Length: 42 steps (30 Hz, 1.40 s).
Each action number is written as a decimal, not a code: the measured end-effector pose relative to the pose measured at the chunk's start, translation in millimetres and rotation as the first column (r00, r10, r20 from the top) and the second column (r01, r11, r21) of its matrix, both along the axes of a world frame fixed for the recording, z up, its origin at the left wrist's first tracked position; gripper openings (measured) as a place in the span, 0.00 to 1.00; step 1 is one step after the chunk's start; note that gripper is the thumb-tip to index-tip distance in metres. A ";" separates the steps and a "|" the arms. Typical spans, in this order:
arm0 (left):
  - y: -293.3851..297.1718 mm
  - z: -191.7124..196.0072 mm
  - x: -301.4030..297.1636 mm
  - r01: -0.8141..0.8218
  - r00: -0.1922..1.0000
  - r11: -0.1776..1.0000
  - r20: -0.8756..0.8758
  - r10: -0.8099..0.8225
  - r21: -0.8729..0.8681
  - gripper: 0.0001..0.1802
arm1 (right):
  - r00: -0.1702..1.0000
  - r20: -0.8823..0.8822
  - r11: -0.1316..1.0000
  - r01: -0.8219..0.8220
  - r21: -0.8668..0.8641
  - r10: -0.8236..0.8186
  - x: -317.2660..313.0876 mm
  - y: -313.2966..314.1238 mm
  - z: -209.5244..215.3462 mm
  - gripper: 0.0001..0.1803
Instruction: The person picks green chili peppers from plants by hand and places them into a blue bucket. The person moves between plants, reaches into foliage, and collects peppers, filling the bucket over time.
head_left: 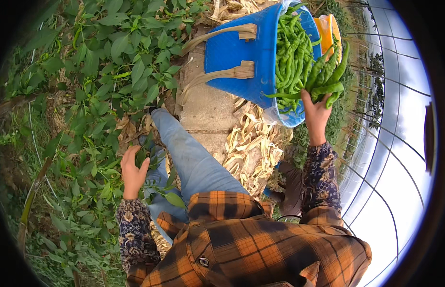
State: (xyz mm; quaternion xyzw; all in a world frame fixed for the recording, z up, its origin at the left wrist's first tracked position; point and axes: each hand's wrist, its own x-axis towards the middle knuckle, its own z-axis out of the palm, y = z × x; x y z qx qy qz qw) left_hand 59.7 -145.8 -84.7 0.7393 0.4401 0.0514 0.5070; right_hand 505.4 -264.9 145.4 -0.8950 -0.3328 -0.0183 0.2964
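Note:
My right hand (316,114) is closed round a bunch of long green peppers (331,76) at the near right rim of a blue basket (239,52). Loose green peppers (292,57) fill the basket, which has a clear plastic liner (279,116) folded over its edge and two tan straps (220,76) on its side. On the left, my left hand (133,173) hangs beside the leaves of the pepper plants (102,158), its thumb apart from the fingers. Nothing shows in it.
Pepper plants crowd the left side. A concrete path (208,112) strewn with dry husks (253,143) runs between my legs and the basket. Behind the basket stands a yellow container (327,29). Curved greenhouse hoops (392,129) rise at the right.

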 end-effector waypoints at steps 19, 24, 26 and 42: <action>-4.5 -56.1 -182.1 0.737 0.506 0.667 -0.568 -0.649 -0.106 0.09 | 0.267 -0.909 0.534 -0.844 -0.060 0.320 -230.1 11.4 -189.4 0.17; 22.5 -39.0 -191.9 0.653 0.679 0.757 -0.441 -0.587 -0.004 0.05 | 0.163 -0.924 0.475 -0.880 0.022 0.346 -259.1 16.7 -230.9 0.15; 33.5 -28.5 -195.6 0.647 0.671 0.761 -0.434 -0.602 -0.056 0.05 | 0.141 -0.907 0.383 -0.924 0.024 0.397 -270.1 25.3 -256.7 0.15; 65.1 6.6 -161.7 0.594 0.710 0.780 -0.326 -0.623 -0.197 0.07 | -0.047 -0.977 0.169 -0.982 0.084 0.210 -444.2 -10.1 -413.0 0.33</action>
